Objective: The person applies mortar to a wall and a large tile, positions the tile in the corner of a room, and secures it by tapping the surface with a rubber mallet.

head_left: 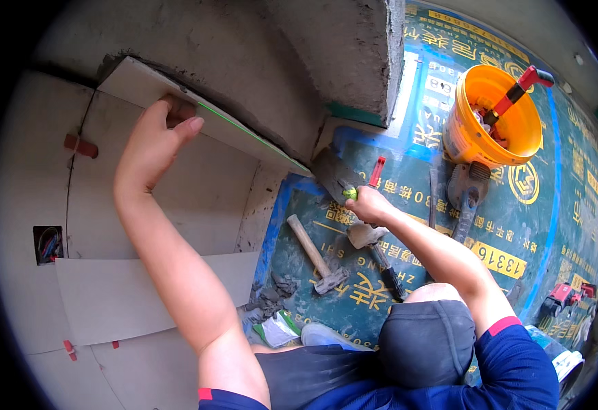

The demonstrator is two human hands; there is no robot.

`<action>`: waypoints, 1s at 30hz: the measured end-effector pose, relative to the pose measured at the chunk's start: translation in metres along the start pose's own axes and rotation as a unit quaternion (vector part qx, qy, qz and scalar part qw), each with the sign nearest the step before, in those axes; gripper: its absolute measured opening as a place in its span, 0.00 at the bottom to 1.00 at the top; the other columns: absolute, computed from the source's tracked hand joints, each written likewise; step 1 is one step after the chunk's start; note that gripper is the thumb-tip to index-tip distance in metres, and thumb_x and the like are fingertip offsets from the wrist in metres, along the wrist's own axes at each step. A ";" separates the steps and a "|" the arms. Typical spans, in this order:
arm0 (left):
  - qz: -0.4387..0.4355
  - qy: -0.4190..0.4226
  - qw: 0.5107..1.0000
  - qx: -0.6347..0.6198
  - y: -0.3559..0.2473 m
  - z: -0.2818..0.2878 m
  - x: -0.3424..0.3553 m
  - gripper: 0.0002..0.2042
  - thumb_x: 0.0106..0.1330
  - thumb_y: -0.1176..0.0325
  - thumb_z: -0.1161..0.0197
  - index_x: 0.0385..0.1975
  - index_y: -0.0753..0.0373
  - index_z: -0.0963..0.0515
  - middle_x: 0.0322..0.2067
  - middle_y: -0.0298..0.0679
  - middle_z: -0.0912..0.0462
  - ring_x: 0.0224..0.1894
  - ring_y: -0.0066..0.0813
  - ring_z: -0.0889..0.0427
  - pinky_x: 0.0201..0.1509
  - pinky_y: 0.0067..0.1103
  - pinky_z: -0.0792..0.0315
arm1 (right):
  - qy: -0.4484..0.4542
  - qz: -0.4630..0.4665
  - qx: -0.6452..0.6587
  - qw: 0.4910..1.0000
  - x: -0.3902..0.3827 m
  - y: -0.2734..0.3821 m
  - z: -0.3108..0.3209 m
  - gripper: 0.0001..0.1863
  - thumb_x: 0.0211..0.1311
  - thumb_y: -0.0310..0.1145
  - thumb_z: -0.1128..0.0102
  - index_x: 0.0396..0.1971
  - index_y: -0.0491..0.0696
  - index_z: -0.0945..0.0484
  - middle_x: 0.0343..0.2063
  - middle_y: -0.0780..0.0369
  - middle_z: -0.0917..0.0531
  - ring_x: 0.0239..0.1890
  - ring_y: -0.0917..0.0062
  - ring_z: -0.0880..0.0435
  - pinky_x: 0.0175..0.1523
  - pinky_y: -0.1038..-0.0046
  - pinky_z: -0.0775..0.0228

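My left hand (pixel 154 140) is hooked over the top edge of a large light-grey tile (pixel 176 174) on the wall, fingers bent behind the edge and thumb in front. Just beyond that hand, a thin green line of light runs along the tile's edge. My right hand (pixel 370 205) is closed around the green handle of a trowel (pixel 333 174). Its flat grey blade points up and left, close to the tile's far corner. A red-handled tool (pixel 377 172) stands just beyond my right hand; whether it touches the hand is unclear.
On the green floor covering lie a hammer (pixel 307 242), a white-headed mallet (pixel 384 266) and a black-grey tool (pixel 468 195). A yellow bucket (pixel 459 137) holds debris and a red-black handle. Mortar lumps (pixel 271 294) sit by the wall. A concrete ledge (pixel 374 61) juts out ahead.
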State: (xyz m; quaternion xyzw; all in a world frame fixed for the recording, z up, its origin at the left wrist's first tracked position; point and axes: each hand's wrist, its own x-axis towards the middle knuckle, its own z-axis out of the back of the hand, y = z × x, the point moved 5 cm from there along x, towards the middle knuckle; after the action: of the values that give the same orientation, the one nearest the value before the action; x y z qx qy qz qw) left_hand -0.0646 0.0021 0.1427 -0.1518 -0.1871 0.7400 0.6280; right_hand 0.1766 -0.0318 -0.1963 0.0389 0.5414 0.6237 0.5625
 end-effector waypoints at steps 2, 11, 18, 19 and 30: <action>0.002 0.001 1.000 0.005 -0.002 0.001 -0.001 0.15 0.59 0.66 0.36 0.41 0.69 0.25 0.36 0.40 0.20 0.38 0.28 0.23 0.43 0.23 0.30 | 0.018 -0.020 0.028 0.999 -0.004 0.003 0.002 0.18 0.58 0.39 0.44 0.28 0.34 0.24 0.20 0.50 0.19 0.22 0.62 0.16 0.29 0.64 0.24; 0.010 0.011 1.000 0.026 -0.007 0.003 -0.001 0.15 0.59 0.66 0.36 0.41 0.68 0.24 0.37 0.39 0.20 0.39 0.27 0.24 0.45 0.22 0.30 | 0.077 -0.030 0.273 0.958 -0.017 -0.009 0.009 0.12 0.56 0.34 0.39 0.19 0.45 0.28 0.14 0.65 0.27 0.14 0.81 0.28 0.20 0.74 0.36; 0.006 0.012 1.000 0.026 -0.002 0.003 0.001 0.14 0.59 0.68 0.37 0.43 0.68 0.23 0.39 0.39 0.19 0.43 0.28 0.23 0.48 0.23 0.31 | 0.102 0.015 0.309 0.946 -0.034 0.002 0.012 0.12 0.57 0.33 0.40 0.18 0.46 0.29 0.13 0.66 0.28 0.14 0.82 0.29 0.20 0.76 0.38; 0.005 0.005 1.000 0.027 -0.002 0.004 0.001 0.14 0.59 0.68 0.37 0.43 0.68 0.23 0.39 0.39 0.19 0.43 0.28 0.23 0.48 0.23 0.31 | 0.110 0.024 0.315 0.942 -0.036 0.002 0.013 0.10 0.58 0.32 0.40 0.21 0.47 0.29 0.14 0.66 0.28 0.14 0.83 0.29 0.20 0.76 0.38; -0.037 -0.006 0.998 -0.055 0.005 0.006 0.005 0.12 0.60 0.69 0.38 0.40 0.69 0.21 0.37 0.41 0.18 0.42 0.29 0.22 0.47 0.25 0.30 | 0.126 0.070 0.373 0.917 -0.071 0.047 0.030 0.08 0.58 0.30 0.40 0.29 0.45 0.31 0.18 0.66 0.28 0.16 0.83 0.29 0.21 0.79 0.37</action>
State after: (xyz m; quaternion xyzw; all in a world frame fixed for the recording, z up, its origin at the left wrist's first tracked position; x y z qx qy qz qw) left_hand -0.0724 0.0054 0.1455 -0.1753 -0.2368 0.7059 0.6441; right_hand 0.1915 -0.0551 -0.1102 0.2046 0.7970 0.4137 0.3895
